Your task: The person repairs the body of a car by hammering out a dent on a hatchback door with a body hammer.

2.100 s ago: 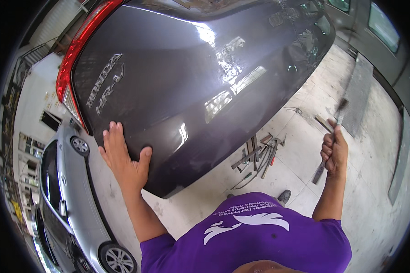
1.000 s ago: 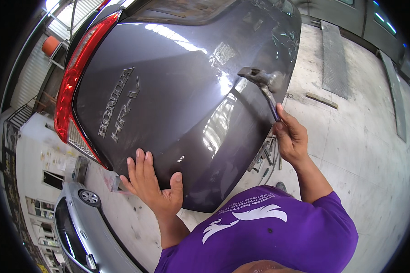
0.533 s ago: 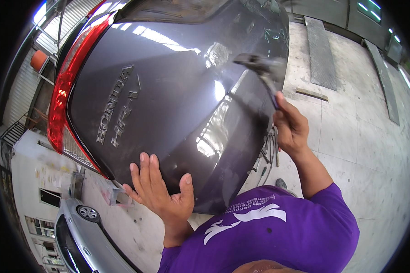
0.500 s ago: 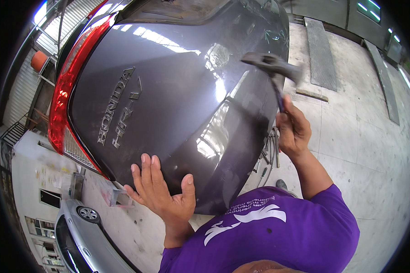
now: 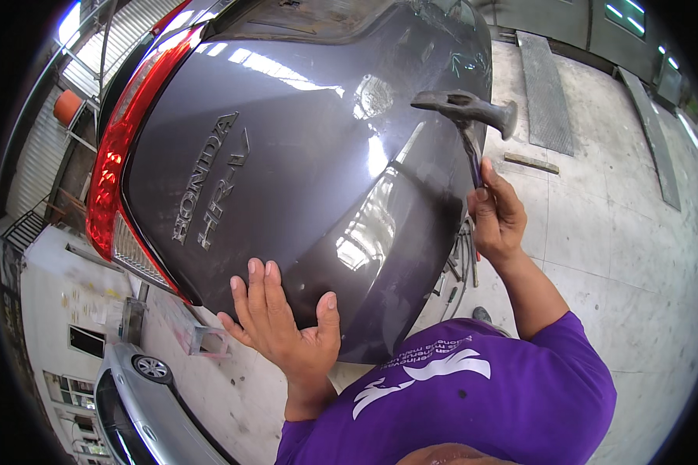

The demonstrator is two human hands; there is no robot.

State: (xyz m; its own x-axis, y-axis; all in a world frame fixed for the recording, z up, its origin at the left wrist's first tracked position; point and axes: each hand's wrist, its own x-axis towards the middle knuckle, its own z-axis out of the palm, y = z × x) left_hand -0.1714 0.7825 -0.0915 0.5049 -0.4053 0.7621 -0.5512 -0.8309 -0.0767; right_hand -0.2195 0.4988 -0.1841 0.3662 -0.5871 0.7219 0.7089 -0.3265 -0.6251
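Observation:
A dark grey car tailgate [image 5: 287, 186] with raised chrome lettering fills the middle of the view. My left hand [image 5: 291, 322] rests with fingers spread against its lower edge and holds nothing. In my right hand [image 5: 498, 213], the fingers are wrapped round the handle of a body hammer [image 5: 469, 108]. The hammer's dark metal head is in front of the tailgate's right part, its round face to the right. Whether the head touches the panel I cannot tell. A red tail light [image 5: 120, 155] runs along the tailgate's left side.
On the floor below the tailgate's right edge lie several long rods and tools [image 5: 461, 260]. A short wooden strip [image 5: 531, 163] and a metal ramp plate [image 5: 545, 93] lie further right. A silver car [image 5: 143, 411] stands at the lower left, near a small stand [image 5: 205, 341].
The hammer head, blurred before, is now sharp and in nearly the same place. My left hand and the tailgate appear shifted slightly right in view.

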